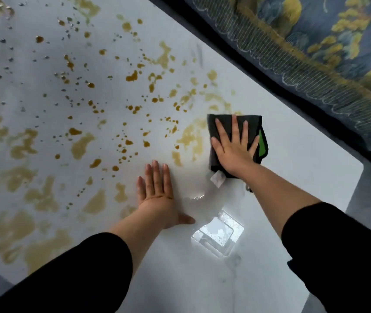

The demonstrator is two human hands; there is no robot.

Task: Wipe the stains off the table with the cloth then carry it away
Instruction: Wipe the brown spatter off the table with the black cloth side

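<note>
My right hand (234,152) presses flat on the cloth (254,125), left hand (157,195) spread on the surface (292,159). Sweeping toward nine o'clock, I could smear the stains (191,136) wider.

Open table (292,166) around cloth (254,123); left hand (157,195) nearby.

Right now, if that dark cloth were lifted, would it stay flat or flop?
Probably flop: the dark cloth lies folded in soft layers under the right hand. It likely slides easily; the white table looks glossy.
</note>
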